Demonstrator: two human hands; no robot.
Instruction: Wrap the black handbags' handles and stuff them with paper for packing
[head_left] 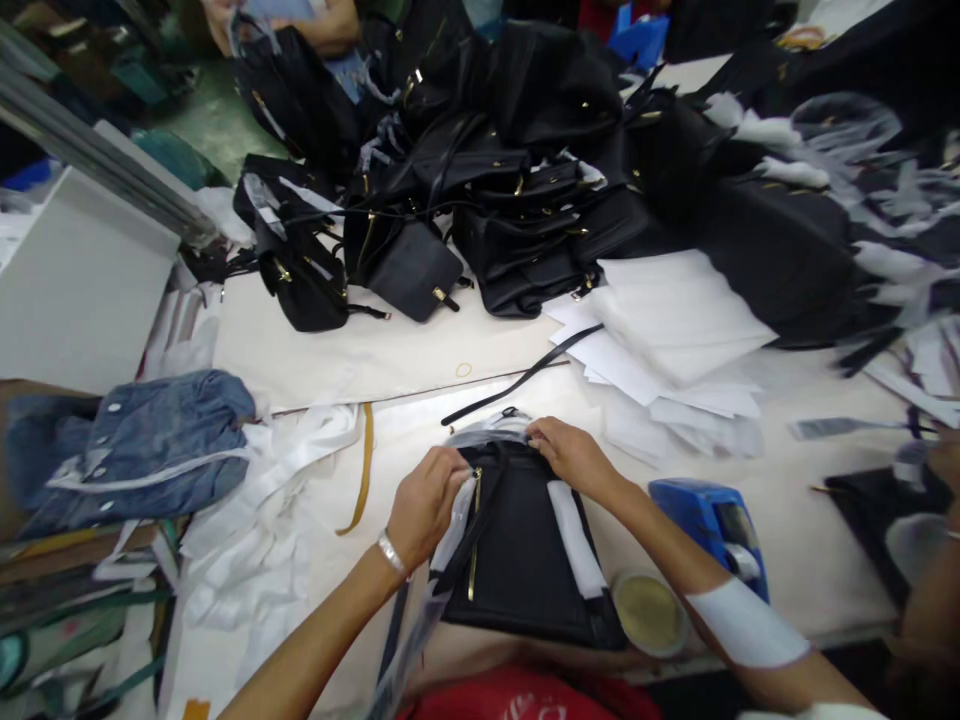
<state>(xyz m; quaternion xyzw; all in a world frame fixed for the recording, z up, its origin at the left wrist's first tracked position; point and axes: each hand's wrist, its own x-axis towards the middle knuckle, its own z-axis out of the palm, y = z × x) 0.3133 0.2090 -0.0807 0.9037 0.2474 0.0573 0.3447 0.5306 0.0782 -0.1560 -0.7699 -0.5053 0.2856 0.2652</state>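
Grip, head view: left hand (431,500) closed at the upper left corner of a black, leather-look backpack (521,540); right hand (566,455) pinching its clear-plastic-wrapped top handle (491,432). Backpack lies flat on the cream tabletop (810,540), presumably for stability.

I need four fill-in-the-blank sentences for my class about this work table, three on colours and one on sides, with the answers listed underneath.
1. The left hand and right hand are at a bag whose main colour is ____.
2. The long zip on this bag is coloured ____.
3. The tape dispenser near the right forearm is mostly ____.
4. The denim lies on the person's ____ side.

Answers: black; gold; blue; left.
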